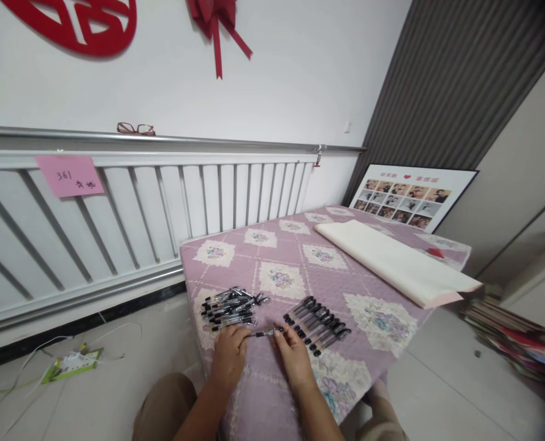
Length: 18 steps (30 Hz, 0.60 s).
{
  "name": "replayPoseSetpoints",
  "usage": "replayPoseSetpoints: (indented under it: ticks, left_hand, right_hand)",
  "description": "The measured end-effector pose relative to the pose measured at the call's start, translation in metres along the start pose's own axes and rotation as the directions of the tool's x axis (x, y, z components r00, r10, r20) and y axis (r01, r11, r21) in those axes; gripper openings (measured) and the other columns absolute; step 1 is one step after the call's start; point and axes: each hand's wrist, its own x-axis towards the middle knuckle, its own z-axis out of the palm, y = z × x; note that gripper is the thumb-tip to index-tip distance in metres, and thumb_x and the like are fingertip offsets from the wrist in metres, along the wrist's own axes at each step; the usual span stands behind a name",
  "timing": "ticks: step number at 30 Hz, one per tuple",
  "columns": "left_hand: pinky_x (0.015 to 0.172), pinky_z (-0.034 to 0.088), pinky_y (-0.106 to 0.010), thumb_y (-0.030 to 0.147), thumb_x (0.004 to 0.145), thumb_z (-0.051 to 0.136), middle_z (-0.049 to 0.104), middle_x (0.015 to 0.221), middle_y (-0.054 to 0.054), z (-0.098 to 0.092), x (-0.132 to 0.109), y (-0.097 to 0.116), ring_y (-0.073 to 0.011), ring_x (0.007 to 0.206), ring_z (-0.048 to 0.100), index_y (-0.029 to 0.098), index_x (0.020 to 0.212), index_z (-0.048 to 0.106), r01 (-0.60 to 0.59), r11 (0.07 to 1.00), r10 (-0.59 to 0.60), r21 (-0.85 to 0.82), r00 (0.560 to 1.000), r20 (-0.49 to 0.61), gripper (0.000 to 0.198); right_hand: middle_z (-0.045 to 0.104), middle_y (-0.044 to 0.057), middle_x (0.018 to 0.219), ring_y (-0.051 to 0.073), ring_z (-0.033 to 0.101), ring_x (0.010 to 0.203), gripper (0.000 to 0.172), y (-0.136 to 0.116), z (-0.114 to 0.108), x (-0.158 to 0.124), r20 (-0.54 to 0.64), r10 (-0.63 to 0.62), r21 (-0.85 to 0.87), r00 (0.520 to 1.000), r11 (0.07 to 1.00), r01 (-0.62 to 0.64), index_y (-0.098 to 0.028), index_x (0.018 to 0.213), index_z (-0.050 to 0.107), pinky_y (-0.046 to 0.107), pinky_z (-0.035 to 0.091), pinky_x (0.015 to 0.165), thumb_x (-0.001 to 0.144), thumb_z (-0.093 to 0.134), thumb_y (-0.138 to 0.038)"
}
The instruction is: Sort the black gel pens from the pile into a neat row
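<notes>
Between my hands, low over the table's near end, is one slim pen (263, 334) with dark parts and a clear barrel. My left hand (230, 354) pinches its left end, and my right hand (292, 350) has the other end between thumb and fingers. Just beyond the left hand lies a loose heap of similar black-and-clear pens (228, 308). To the right of my right hand, several pens with black caps (320, 321) lie side by side in a slanted row. What my fingertips cover on the pen is hidden.
A purple floral cloth covers the table (249, 269). Large pale paper sheets (387, 260) lie at its right, before a leaning photo board (410, 193). Behind stands a white radiator (217, 196) with glasses (136, 128) on the pipe above. A power strip (74, 362) sits on the floor.
</notes>
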Motion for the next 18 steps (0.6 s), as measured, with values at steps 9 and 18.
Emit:
replayPoseSetpoints:
  ticks: [9,18]
  left_hand:
    - [0.090,0.038,-0.036,0.016,0.082,0.043,0.065,0.099,-0.002,-0.0042,-0.0004,0.0052,-0.0190,0.098,0.056,0.026,0.097,0.066,-0.008,0.999,0.010,-0.031,0.998,0.059,0.030]
    - [0.085,0.045,-0.033,0.013,0.083,0.040,0.064,0.099,-0.003,-0.0018,-0.0020,0.0042,-0.0188,0.094,0.057,0.025,0.101,0.065,-0.073,0.997,0.074,-0.006,0.995,0.064,0.033]
  right_hand:
    - [0.070,0.003,0.079,0.021,0.064,0.075,0.028,-0.0092,0.0041,-0.0029,0.099,-0.024,-0.075,0.995,0.997,0.031,-0.020,0.093,0.068,0.033,0.051,0.074,0.074,0.062,-0.039]
    - [0.071,0.007,0.103,0.022,0.065,0.094,0.033,-0.0068,0.0041,-0.0054,0.094,-0.061,-0.137,0.994,0.988,0.074,-0.021,0.105,0.067,0.038,0.050,0.088,0.078,0.057,-0.037]
